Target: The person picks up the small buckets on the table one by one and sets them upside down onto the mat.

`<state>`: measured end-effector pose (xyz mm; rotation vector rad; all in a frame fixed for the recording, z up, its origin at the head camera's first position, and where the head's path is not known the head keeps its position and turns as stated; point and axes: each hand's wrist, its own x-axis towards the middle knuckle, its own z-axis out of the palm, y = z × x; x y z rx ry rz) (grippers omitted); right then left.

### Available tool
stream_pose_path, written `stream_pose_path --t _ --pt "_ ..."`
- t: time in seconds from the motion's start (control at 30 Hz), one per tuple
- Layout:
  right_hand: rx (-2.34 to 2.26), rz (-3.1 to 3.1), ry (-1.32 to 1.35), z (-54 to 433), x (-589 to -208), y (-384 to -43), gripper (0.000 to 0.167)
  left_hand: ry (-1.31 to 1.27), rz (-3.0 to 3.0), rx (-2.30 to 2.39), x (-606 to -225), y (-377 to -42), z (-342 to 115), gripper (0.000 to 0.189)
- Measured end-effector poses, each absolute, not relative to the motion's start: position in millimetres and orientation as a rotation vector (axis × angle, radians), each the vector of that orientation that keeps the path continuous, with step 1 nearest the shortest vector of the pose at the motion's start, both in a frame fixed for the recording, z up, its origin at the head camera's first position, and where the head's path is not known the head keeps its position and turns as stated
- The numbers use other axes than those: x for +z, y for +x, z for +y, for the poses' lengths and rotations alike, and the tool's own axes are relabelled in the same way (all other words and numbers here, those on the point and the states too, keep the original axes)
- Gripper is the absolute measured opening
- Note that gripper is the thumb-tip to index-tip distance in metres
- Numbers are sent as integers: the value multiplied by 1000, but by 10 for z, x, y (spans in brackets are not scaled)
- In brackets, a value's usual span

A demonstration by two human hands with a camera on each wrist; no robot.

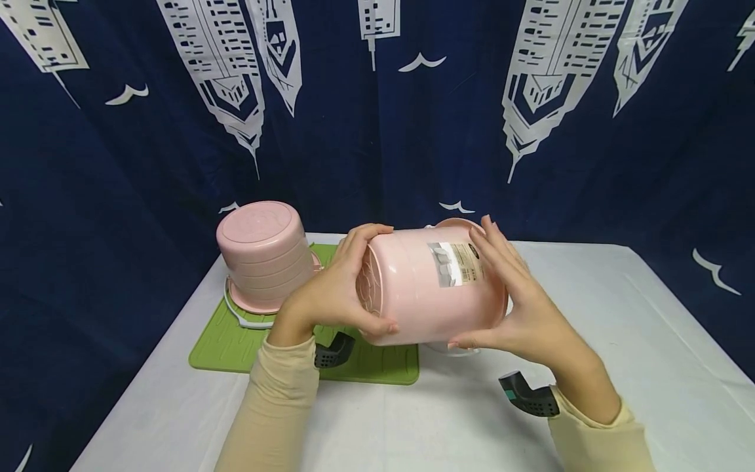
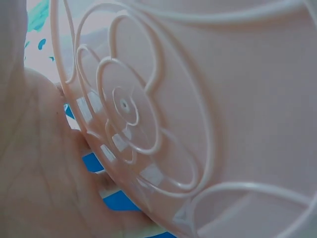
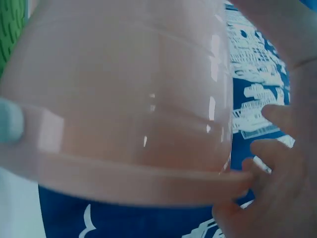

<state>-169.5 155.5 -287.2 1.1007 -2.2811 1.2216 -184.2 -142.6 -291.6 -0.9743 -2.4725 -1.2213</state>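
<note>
Above the table a pink bucket (image 1: 413, 288) lies on its side in the air between both hands. My left hand (image 1: 327, 288) grips its base end, thumb below and fingers over the top. Around the rim end, my right hand (image 1: 527, 311) holds with spread fingers and the thumb underneath. A paper label (image 1: 455, 264) faces up on the bucket's wall. In the left wrist view, the raised flower pattern (image 2: 129, 106) of the base shows beside the palm. The right wrist view has the rim (image 3: 133, 181) close to my fingertips.
Another pink bucket (image 1: 265, 259) stands upside down on the green mat (image 1: 377, 364), its pale handle (image 1: 248, 322) resting at the front. A white cloth (image 1: 637, 314) covers the table. Behind hangs a dark blue curtain (image 1: 377, 151) with white buildings and birds.
</note>
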Motion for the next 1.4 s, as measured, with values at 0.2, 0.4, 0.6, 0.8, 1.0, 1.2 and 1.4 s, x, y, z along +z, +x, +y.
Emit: stream_pose_path --t 0.2,0.4,0.6,0.8,1.0,1.2,1.4 --pt "887 -2322 1109 1511 -2976 -1756 150 -1012 -2437 -1139 -2867 -1777 -1352 122" --pt "647 -2329 1051 1477 -3014 -1771 153 -1003 -2413 -1091 -2850 -1749 -1305 123" --pt "584 -2345 1024 1480 -3049 -1828 147 -946 -2424 -1141 -2866 -1770 -1283 128" --pt "737 -2359 993 1538 -3065 -1879 142 -882 -2400 -1298 -2886 -1807 -1265 129" --pt "987 -2307 1019 1598 -3065 -1937 141 -867 -2270 -1457 -2904 -1861 -1284 127" --pt "1177 -2234 965 1696 -3128 -2013 144 -941 -2045 -1671 -2906 -1912 -1321 129" --pt "1441 -2148 981 1760 -3164 -2038 143 -1111 -1899 -1844 -2926 -1931 -1328 137"
